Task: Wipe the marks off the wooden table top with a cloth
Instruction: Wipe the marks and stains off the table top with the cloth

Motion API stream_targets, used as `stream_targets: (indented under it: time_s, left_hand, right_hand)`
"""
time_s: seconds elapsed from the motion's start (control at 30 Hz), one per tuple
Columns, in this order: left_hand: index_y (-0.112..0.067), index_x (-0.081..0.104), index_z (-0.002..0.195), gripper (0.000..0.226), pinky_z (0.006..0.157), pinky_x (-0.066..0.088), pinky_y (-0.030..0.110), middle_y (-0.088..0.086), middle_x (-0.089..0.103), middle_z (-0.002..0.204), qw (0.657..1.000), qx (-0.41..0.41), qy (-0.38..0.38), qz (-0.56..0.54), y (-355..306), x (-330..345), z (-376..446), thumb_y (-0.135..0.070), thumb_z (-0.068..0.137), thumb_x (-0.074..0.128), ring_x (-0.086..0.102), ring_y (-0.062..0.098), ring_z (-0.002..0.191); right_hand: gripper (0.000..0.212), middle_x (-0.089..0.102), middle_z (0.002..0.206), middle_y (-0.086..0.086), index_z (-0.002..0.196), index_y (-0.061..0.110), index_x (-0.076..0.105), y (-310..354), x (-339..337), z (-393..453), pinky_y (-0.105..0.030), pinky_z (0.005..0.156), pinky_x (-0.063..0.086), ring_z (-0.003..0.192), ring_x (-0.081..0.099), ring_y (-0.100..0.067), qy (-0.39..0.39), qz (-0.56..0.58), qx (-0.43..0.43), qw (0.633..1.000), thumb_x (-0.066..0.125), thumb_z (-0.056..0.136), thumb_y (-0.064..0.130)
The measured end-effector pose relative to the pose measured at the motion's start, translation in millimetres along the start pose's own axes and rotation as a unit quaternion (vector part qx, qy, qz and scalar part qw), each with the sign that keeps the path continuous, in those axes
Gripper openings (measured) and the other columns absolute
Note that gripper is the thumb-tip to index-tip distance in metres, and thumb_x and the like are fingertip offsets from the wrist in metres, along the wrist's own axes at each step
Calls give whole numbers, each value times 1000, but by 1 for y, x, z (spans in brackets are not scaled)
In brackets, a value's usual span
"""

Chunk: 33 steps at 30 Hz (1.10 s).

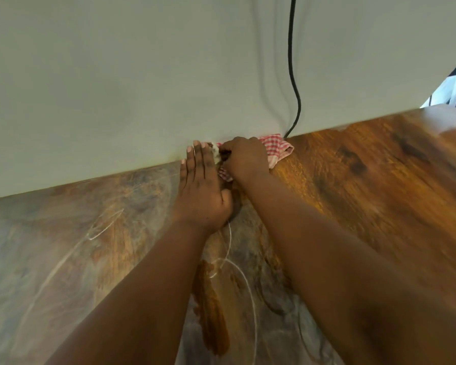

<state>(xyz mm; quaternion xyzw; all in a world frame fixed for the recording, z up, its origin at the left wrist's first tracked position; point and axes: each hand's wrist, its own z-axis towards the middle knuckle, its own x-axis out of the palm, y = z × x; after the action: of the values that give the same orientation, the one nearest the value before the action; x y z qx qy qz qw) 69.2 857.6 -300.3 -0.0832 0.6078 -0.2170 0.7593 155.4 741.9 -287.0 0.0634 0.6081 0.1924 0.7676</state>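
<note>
Right hand [244, 156] clamped on checked cloth [275, 151] at wall edge of table top [379, 185]; left hand [202, 185] flat, fingers extended, touching cloth. Risk: cloth snags black cable [295, 101]; chalky marks [103, 225] left of the arms could get smeared.

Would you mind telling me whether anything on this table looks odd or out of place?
Yes: the table top's left part is hazy grey with white scrawled marks, unlike the clean right part. Nothing looks spilled or broken.
</note>
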Motion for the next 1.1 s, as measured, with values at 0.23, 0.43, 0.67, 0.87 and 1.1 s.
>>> stream_targets:
  time_s: [0.23,0.43,0.67,0.87,1.1]
  left_hand:
    - [2,-10,148,85,118,-11,37,18,-13,158,1000,9,-11,-7,-4,-7,-3,-32,81,30,-16,29,146]
    - [-1,-12,149,83,116,-16,32,15,-14,159,1000,18,-11,-22,-1,-9,-5,-29,81,28,-19,25,145]
    - [0,-6,149,79,119,-11,34,15,-12,158,998,52,3,-41,0,-26,-10,-30,85,30,-15,26,146]
    - [-1,-9,149,81,113,-20,26,12,-19,156,996,68,25,58,47,-66,-14,-44,86,21,-23,21,143]
    - [-2,-5,151,83,118,-10,37,18,-11,159,987,-20,101,122,71,-56,-30,-47,83,13,-13,27,147]
  right_hand:
    - [26,67,104,-6,102,19,71,-20,-25,-25,-29,72,42,93,58,-26,146,13,-122,982,59,80,13]
    - [41,62,119,-1,115,34,64,-52,-44,-36,-33,83,48,105,57,-24,85,-27,43,995,49,85,11]
    - [24,67,97,-6,102,20,69,13,-30,-81,-35,76,48,90,61,-26,110,29,-109,987,57,82,16]
    - [35,66,115,-4,110,26,69,-4,-42,-55,-31,79,49,99,60,-24,140,15,-19,990,54,82,11]
    - [27,58,108,-9,106,16,64,64,5,-28,-39,79,42,101,53,-34,28,-86,12,996,45,88,14]
